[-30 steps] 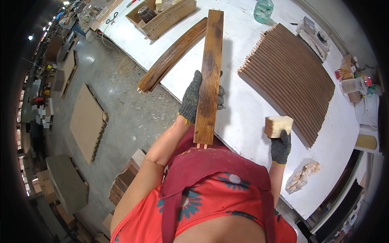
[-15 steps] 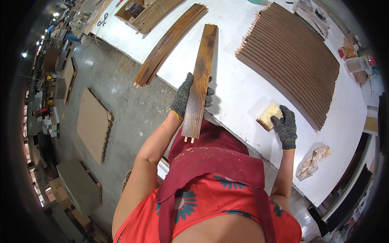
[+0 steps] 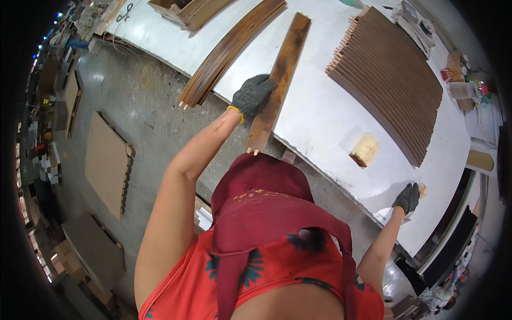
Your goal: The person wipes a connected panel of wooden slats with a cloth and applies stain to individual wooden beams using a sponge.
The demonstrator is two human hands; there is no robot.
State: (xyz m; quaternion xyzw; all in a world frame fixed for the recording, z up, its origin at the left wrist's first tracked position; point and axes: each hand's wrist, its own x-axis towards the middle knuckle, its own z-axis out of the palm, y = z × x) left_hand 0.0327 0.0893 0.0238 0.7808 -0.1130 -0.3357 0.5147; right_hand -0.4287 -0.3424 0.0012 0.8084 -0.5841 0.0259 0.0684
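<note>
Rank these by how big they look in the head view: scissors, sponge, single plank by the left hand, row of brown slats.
Largest to smallest:
1. Row of brown slats
2. Single plank
3. Sponge
4. Scissors

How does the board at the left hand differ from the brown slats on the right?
The board is one wide piece; the slats are many narrow strips side by side. The left hand touches the board, while the slats lie untouched. The board looks blotchy, the slats more even. Both are brown, with pale pegs at an end.

the white table (image 3: 314,120) is bright, the picture's corners black.
</note>
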